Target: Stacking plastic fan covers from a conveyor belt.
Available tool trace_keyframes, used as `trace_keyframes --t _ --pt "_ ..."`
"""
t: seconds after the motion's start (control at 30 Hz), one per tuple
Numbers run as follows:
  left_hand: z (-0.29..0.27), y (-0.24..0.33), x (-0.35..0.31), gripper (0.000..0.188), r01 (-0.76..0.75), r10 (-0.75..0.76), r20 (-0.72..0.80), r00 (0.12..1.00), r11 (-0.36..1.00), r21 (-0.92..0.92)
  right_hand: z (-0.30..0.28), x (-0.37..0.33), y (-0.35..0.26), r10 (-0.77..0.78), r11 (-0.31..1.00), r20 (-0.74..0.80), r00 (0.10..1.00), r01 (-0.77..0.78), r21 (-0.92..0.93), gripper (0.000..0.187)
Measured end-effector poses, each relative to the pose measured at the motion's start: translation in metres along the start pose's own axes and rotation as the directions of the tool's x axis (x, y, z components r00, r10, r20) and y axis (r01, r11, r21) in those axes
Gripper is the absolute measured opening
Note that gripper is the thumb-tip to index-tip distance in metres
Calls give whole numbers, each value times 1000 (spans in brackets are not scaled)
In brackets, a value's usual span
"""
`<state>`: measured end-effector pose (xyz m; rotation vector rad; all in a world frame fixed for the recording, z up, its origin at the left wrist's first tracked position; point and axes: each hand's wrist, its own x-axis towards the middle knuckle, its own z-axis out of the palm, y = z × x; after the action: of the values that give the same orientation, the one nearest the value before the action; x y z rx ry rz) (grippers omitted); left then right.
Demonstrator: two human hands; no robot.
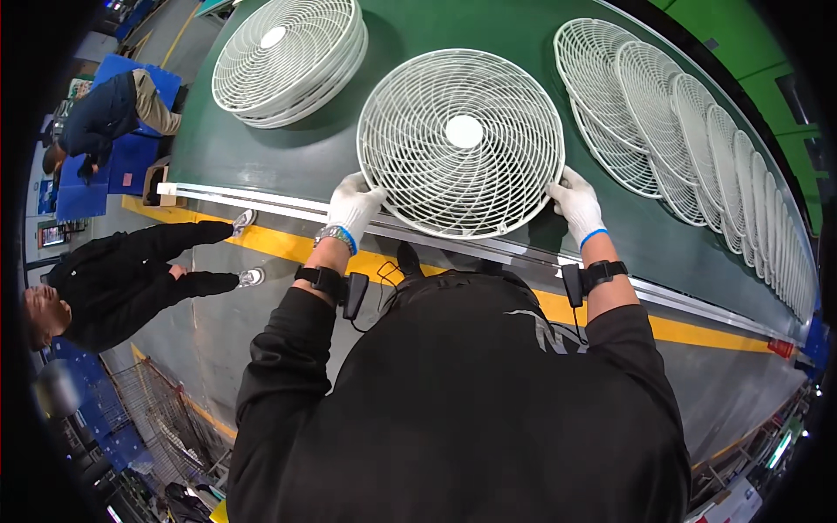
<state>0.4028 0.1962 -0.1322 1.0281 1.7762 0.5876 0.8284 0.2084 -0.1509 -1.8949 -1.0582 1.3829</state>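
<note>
A round white fan grille (418, 122) with swirling ribs and a solid white disc at its centre is held between my two gloved hands, over the near edge of the green table. My left hand (355, 202), in a white glove with a blue cuff, grips the grille's rim at its lower left. Gloved the same way, my right hand (576, 205) grips the rim at the lower right. The fingertips of both hands are partly hidden by the rim.
Several stacked fan grilles (292, 61) lie at the table's far left. A long row of overlapping grilles (689, 122) leans along the right. The green table (253, 157) has a metal front rail (261, 202). Two other people (131, 279) are at the left.
</note>
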Motion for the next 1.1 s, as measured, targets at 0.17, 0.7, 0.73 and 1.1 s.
trace_keyframes --t 0.17,0.7,0.73,1.1 --pt "11 8 -7 54 4 58 -243 968 969 247 -1 1 0 2 1000 0 1000 -2 -23 57" --pt "-9 15 38 28 86 -82 -70 994 994 69 -7 -22 -13 -134 867 -68 989 84 -492 58" --pt "-6 19 42 27 92 -89 -62 994 995 42 -15 -23 -10 -126 869 -86 988 68 -490 58" --pt "5 21 36 32 87 -74 -106 992 989 120 -10 55 34 -418 831 -259 871 251 -495 48"
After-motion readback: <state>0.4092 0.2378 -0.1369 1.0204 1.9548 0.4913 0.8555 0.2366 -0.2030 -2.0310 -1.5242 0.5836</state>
